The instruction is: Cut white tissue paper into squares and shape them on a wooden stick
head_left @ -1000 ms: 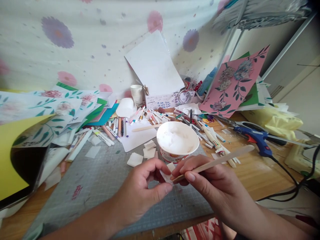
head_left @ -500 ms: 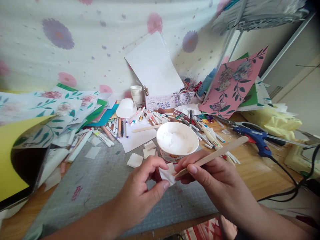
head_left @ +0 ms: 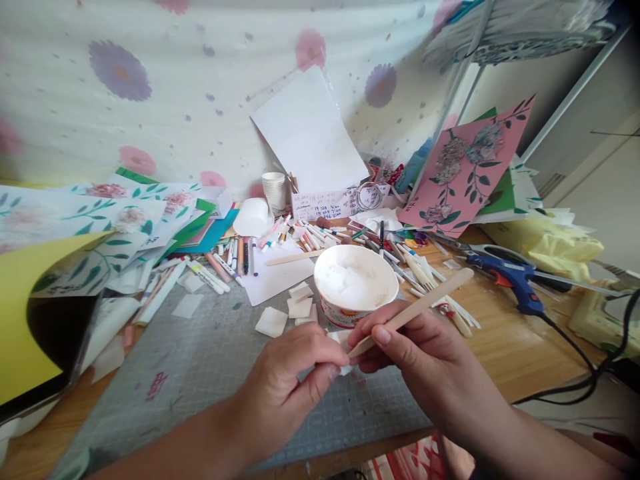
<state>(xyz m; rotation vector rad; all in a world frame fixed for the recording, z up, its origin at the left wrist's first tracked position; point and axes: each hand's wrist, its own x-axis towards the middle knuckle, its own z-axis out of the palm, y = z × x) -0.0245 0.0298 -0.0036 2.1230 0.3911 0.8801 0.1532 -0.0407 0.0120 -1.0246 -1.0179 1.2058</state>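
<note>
My right hand [head_left: 415,350] is closed on a flat wooden stick [head_left: 425,303], which slants up to the right with its lower end at a small white paper piece [head_left: 336,339]. The thumb and forefinger of my left hand [head_left: 295,373] pinch that paper from the left, hiding much of it. Just behind both hands stands a round paper bowl [head_left: 356,280] with white foamy stuff inside. Several small white squares [head_left: 271,321] lie left of the bowl on the grey cutting mat [head_left: 200,373].
Markers [head_left: 210,277] and another wooden stick [head_left: 293,258] lie behind the bowl. At right are a blue glue gun [head_left: 520,280] with its cable and a pink flower card [head_left: 480,167]. Paper cups [head_left: 274,193] stand at the back; yellow sheets [head_left: 30,320] rise at left.
My left fingers have closed over the paper and moved a little right, covering more of it. The stick in my right hand has tipped slightly, its upper end shifting left.
</note>
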